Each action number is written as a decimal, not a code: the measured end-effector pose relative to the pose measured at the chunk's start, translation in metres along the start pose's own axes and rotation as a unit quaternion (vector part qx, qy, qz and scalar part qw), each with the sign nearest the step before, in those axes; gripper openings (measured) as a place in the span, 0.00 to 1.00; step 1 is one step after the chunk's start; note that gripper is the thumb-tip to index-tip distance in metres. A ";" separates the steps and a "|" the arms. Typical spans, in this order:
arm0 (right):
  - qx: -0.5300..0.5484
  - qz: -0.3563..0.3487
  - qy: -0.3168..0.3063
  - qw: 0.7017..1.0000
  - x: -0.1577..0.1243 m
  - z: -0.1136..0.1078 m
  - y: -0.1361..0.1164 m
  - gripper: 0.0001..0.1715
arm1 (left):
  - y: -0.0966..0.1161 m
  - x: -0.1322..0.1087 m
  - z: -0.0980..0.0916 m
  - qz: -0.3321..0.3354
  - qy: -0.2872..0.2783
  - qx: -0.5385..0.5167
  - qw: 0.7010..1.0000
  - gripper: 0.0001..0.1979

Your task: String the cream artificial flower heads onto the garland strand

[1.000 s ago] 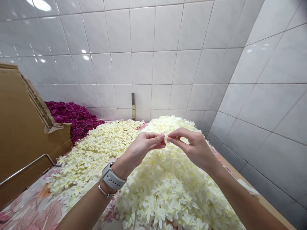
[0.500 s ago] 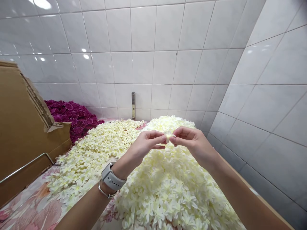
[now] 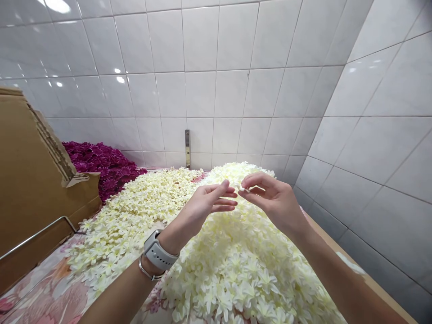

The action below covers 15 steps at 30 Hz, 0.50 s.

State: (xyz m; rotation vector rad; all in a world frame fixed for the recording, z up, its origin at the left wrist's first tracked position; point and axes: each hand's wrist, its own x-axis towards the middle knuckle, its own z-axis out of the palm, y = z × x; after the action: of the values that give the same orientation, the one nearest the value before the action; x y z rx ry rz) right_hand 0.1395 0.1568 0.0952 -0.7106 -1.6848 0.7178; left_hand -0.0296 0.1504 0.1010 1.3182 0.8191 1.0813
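My left hand [image 3: 205, 204] hovers above the heap of cream artificial flowers [image 3: 236, 265], fingers stretched out and apart, holding nothing that I can see. A grey watch and a thin bangle sit on its wrist [image 3: 157, 254]. My right hand [image 3: 270, 200] is just to its right, thumb and forefinger pinched on a small cream flower piece [image 3: 243, 189]. The fingertips of the two hands almost meet. A second, flatter spread of cream flowers [image 3: 135, 211] lies to the left of the heap.
A pile of magenta flowers [image 3: 101, 166] lies at the back left. A brown cardboard box [image 3: 30, 180] with a metal rail stands at the left. White tiled walls close the back and right. A floral-patterned cloth [image 3: 50, 292] covers the table.
My left hand has let go of the flower piece and spread its fingers. My right hand keeps the piece in its pinch, and both hands have risen slightly.
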 end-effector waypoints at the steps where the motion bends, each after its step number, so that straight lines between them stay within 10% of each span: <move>1: -0.020 -0.023 -0.008 1.000 0.000 0.001 0.000 0.05 | -0.001 0.000 0.000 -0.003 -0.016 0.001 1.000 0.19; 15: 0.032 0.092 -0.075 0.992 -0.003 0.007 0.000 0.17 | 0.002 -0.003 0.006 0.058 0.060 0.040 0.996 0.09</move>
State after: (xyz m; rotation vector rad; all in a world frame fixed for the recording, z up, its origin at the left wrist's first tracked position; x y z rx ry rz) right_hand 0.1333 0.1542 0.0923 -0.7903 -1.7382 0.9712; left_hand -0.0255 0.1455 0.1036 1.3921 0.8908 1.2405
